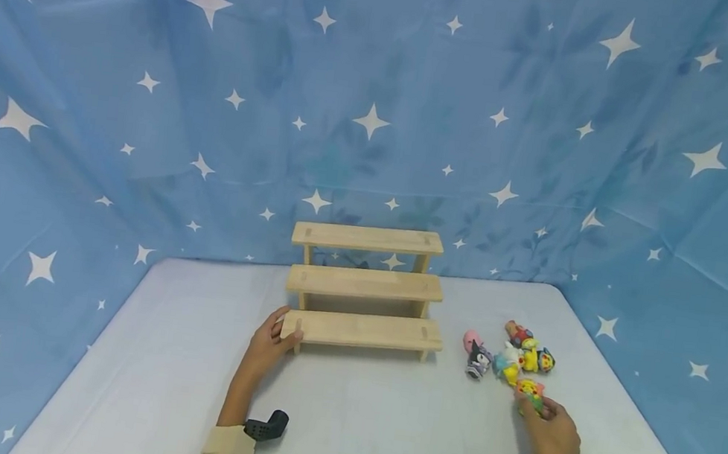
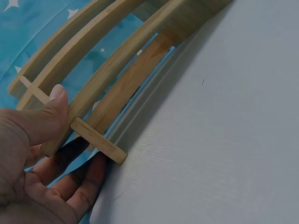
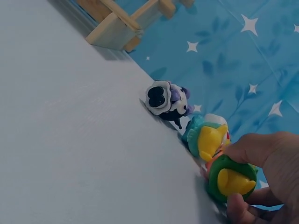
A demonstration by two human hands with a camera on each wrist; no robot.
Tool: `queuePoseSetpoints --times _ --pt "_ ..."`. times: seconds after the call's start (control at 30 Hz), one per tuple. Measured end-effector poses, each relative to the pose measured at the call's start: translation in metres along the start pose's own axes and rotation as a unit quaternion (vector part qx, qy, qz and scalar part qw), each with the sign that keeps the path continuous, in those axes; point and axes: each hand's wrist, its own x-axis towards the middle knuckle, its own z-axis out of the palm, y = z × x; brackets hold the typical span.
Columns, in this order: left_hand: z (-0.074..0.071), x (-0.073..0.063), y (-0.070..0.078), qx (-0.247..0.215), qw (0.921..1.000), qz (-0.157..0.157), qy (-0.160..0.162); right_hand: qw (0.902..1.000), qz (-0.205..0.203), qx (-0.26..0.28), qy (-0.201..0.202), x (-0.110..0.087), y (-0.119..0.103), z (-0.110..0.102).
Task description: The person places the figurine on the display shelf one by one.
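Note:
A three-step wooden display stand (image 1: 359, 329) stands at the back middle of the white table. My left hand (image 1: 267, 343) grips the left end of its lowest step; in the left wrist view the thumb lies on top of the board, with the other fingers around and below its end. On the right, my right hand (image 1: 551, 432) pinches a yellow and green toy figurine (image 3: 236, 179) between thumb and fingers. Just beyond it lie a white, blue and yellow duck-like figurine (image 1: 507, 362) and a black, white and purple figurine (image 1: 479, 360).
Farther back in the group are a pink figurine (image 1: 472, 338), a yellow figurine with a dark blue part (image 1: 538, 358) and a red and brown figurine (image 1: 517, 332). A blue star-patterned curtain (image 1: 382, 72) surrounds the table (image 1: 367, 437) at the back and sides.

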Motion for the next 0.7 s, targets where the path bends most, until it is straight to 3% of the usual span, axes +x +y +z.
queuePoseSetpoints --times 0.13,0.4,0.47,0.53,0.63,0.7 --pt "0.000 -0.001 0.001 -0.005 1.0000 0.000 -0.001 0.9996 -0.007 -0.021 -0.016 -0.002 -0.001 -0.004" --pt "0.000 0.006 0.003 0.005 1.0000 0.005 0.005 0.9989 -0.018 0.018 -0.039 0.002 -0.006 -0.004" --pt "-0.002 0.002 0.014 0.008 1.0000 0.000 0.002 0.9984 -0.018 0.028 -0.046 0.002 -0.006 -0.006" --pt "-0.002 0.000 0.015 0.014 0.9999 -0.001 0.003 0.9977 -0.013 0.032 -0.059 0.002 -0.005 -0.008" --pt "-0.001 -0.002 0.014 0.015 0.9999 -0.003 0.001 0.9967 -0.004 0.037 -0.072 0.001 -0.002 -0.009" --pt "0.002 0.000 0.001 0.031 0.9995 0.002 0.005 0.9965 -0.007 0.051 -0.065 0.001 0.002 -0.010"
